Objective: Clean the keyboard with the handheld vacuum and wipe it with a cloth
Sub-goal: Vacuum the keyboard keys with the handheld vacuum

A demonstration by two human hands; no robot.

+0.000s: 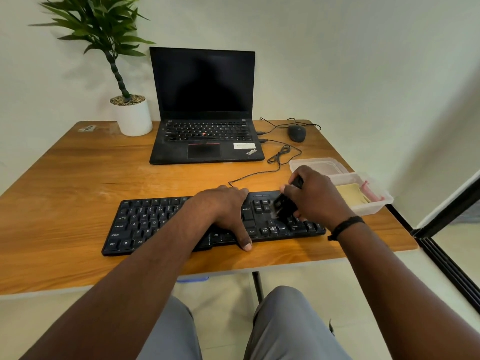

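A black wired keyboard (145, 222) lies near the front edge of the wooden table (78, 178). My left hand (226, 211) lies flat on its middle keys, fingers straight, thumb over the front edge. My right hand (317, 196) grips a small black handheld vacuum (284, 205), its nozzle down on the keys at the keyboard's right end. A folded yellow cloth (350, 194) lies in a clear plastic container (374, 207) just right of the keyboard.
An open black laptop (205, 105) stands at the back, with a potted plant (130, 110) to its left and a black mouse (296, 133) to its right. Cables (279, 157) trail between laptop and keyboard. A second clear tray (315, 163) sits behind the container.
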